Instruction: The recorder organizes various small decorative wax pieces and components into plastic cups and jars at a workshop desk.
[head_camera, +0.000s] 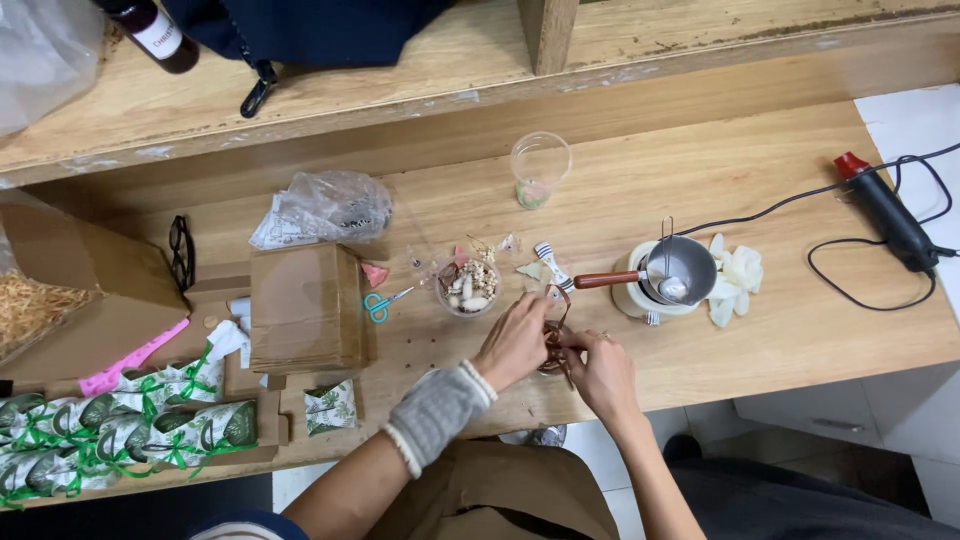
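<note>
Left hand (515, 340), with a grey knit cuff at its wrist, curls its fingers around a small brown-ribboned object (553, 340) near the front edge of the wooden counter (800, 330); the right hand (600, 368) meets it from the other side, fingers pinched on the same object, which is too hidden to name more exactly. Far left on the counter lie green-ribboned leaf-print packets (120, 430), with a pink strip (130, 358) above them and black glasses (181, 252) further back. Next comes a closed cardboard box (305, 308), a crumpled plastic bag (325, 208) behind it, and small teal scissors (378, 305) just beside its right side. A clear bowl of pale dried bits (468, 287) sits just behind the left hand. Further back stands an empty clear plastic cup (540, 165). Right of the hands a small metal pot with a wooden handle (670, 272) rests on a white base, white petals (735, 275) beside it. At the far right lies a black heat tool with a red tip (885, 210), its cord looping across the counter.
</note>
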